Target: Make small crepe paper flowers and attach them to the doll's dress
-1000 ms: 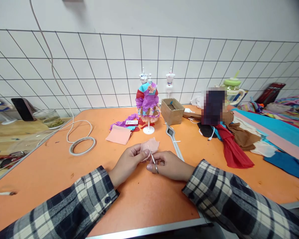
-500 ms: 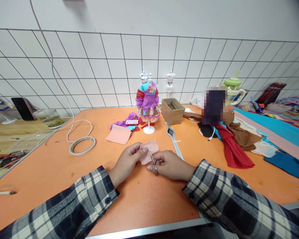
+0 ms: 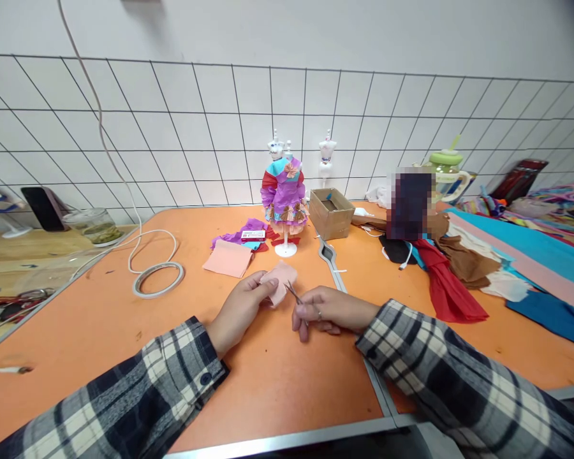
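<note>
While left fingers [image 3: 266,291] pinch pink cloth [image 3: 282,275], right fingers [image 3: 308,312] clamp scissors [image 3: 293,292] — open box [image 3: 329,223] behind, clear jar [image 3: 87,219] holding greenish contents [image 3: 107,235].

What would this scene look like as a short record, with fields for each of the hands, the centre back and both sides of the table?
Left hand: pinches a pink fabric piece
Right hand: holds small scissors, tips by the fabric; contact unclear
Centre back: miniature dress form in a purple dress; cardboard box to its right
Left side: roll of tape
Right side: red fabric
</note>
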A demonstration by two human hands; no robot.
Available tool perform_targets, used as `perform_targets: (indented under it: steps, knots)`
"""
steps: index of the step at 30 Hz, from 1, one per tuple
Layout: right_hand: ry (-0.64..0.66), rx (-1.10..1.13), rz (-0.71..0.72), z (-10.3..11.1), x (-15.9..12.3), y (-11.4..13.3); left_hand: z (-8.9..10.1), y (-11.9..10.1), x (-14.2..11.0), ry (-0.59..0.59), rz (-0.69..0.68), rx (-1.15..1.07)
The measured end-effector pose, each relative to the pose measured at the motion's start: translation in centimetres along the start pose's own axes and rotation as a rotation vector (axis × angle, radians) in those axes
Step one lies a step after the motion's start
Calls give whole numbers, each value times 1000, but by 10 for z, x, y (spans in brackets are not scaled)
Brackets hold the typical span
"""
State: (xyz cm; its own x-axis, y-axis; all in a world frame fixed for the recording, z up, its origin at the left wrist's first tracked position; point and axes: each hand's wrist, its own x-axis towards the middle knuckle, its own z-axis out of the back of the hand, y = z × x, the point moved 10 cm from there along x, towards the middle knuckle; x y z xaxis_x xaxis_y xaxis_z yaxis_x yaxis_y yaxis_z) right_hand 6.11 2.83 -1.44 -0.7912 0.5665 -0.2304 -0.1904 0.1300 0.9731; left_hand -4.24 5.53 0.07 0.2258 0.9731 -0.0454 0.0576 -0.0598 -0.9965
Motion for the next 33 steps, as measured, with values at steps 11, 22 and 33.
perform_targets:
  steps: [11,22,33]
  knots:
    - [-422,560,164,59,0,-3,-22,-16,-11,115,37,-386]
    - [-547,236,388,62,-10,21,-34,16,-12,213,85,234]
    - [-405,-88,281,38,-2,23,43,-5,22,-147,-73,368]
